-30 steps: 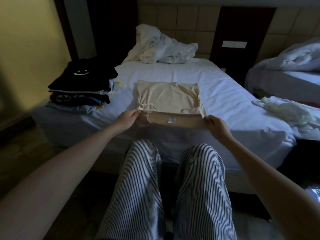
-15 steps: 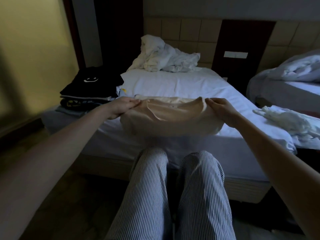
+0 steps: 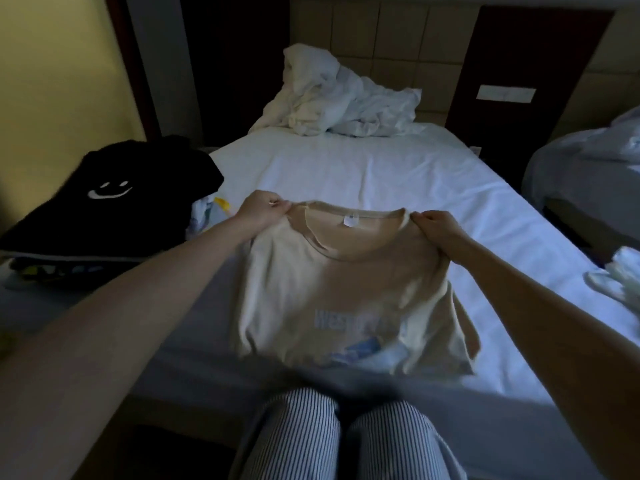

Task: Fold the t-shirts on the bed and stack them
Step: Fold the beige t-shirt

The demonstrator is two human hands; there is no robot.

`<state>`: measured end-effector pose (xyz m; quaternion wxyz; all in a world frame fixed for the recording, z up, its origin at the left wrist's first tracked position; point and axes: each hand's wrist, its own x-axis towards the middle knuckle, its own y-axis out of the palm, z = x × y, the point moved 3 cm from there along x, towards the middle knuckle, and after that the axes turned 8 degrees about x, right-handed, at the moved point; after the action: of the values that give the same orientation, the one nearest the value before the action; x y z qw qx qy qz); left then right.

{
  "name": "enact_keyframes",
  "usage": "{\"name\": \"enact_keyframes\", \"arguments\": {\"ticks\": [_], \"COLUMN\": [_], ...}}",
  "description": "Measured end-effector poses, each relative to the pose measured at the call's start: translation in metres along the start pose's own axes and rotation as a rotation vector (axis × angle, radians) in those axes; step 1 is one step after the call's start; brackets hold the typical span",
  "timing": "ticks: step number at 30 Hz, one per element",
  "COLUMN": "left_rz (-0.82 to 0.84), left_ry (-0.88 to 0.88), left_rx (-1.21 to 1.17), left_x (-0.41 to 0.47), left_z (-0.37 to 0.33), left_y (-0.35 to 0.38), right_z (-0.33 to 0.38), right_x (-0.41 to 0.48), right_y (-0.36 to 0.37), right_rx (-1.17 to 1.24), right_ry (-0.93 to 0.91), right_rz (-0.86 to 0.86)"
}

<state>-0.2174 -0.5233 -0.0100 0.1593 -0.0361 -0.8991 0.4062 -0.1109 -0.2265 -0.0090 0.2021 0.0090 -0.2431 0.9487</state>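
Pinching t-shirt (image 3: 346, 289), left hand (image 3: 259, 209), right hand (image 3: 438, 226) (arms outstretched)

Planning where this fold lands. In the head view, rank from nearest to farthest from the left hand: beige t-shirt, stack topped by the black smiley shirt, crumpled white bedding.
1. Beige t-shirt, pinched at the collar by the left hand.
2. Stack of folded shirts, just left of that hand.
3. Crumpled white bedding, far ahead and slightly right.
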Motion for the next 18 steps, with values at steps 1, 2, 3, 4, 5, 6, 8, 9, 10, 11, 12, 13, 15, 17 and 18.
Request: {"name": "enact_keyframes", "arguments": {"ticks": [1,2,3,4,5,6,8,9,10,11,12,13,15,17,18], "left_rz": [0.006,0.004,0.009,0.018,0.04,0.052,0.024,-0.019,-0.065,-0.095,-0.106,-0.094,-0.051,-0.092,-0.114], "left_ry": [-0.002,-0.007,-0.017,-0.018,-0.021,-0.029,-0.049,-0.049,-0.038,-0.019,0.002,0.022,0.08,0.174,0.232], "left_rx": [0.043,0.082,0.118,0.164,0.211,0.254,0.339,0.368,0.396,0.439,0.499,0.577,0.762,0.869,0.878], "left_x": [0.014,0.026,0.04,0.046,0.054,0.062,0.069,0.069,0.068,0.068,0.068,0.068,0.068,0.062,0.052], "left_z": [0.004,0.009,0.017,0.024,0.034,0.044,0.064,0.071,0.074,0.075,0.073,0.068,0.051,0.024,0.007], "left_y": [0.01,0.019,0.03,0.036,0.046,0.058,0.078,0.086,0.091,0.094,0.094,0.092,0.085,0.082,0.084], "right_z": [-0.007,-0.014,-0.023,-0.028,-0.036,-0.045,-0.066,-0.076,-0.082,-0.085,-0.085,-0.081,-0.068,-0.047,-0.034], "right_x": [0.016,0.033,0.05,0.059,0.07,0.081,0.094,0.095,0.094,0.094,0.095,0.095,0.095,0.085,0.072], "right_y": [0.005,0.01,0.016,0.02,0.025,0.03,0.041,0.046,0.051,0.054,0.055,0.056,0.056,0.061,0.067], "right_rx": [-0.024,-0.06,-0.1,-0.145,-0.195,-0.254,-0.385,-0.448,-0.512,-0.573,-0.619,-0.665,-0.772,-0.842,-0.845], "right_ry": [0.002,0.007,0.016,0.018,0.021,0.026,0.047,0.042,0.005,-0.043,-0.075,-0.087,-0.089,-0.161,-0.23], "right_rz": [-0.005,-0.007,-0.007,-0.007,-0.004,-0.009,-0.04,-0.072,-0.106,-0.13,-0.14,-0.135,-0.095,-0.122,-0.141]}}
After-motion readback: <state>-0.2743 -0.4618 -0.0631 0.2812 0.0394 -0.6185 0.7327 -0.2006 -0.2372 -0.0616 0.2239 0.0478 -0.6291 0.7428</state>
